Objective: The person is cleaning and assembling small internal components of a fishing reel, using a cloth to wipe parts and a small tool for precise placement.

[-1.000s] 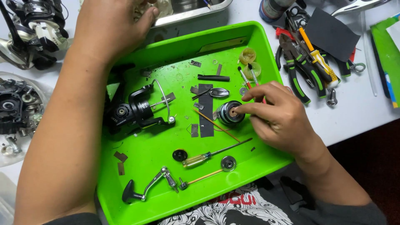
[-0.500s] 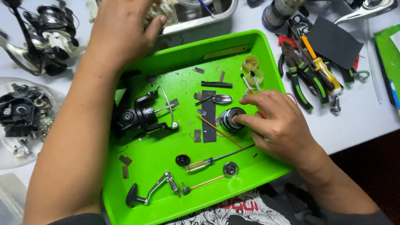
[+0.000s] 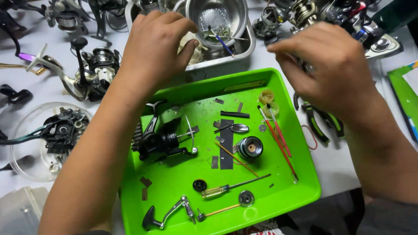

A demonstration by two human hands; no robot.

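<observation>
R hand [image 3: 335,74] has let go of spool [image 3: 250,147], now lying free at tray [image 3: 300,191] centre-right, and lifted to 1 o'clock, fingers loose, empty; L hand [image 3: 154,48] at 11 o'clock over steel bowl [image 3: 217,19], grip can't tell.

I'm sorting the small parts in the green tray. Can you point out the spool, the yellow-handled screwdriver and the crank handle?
spool [image 3: 250,147]: head view, on its round top face.
yellow-handled screwdriver [image 3: 215,191]: head view, on the yellow handle.
crank handle [image 3: 167,213]: head view, on the metal arm.
</observation>
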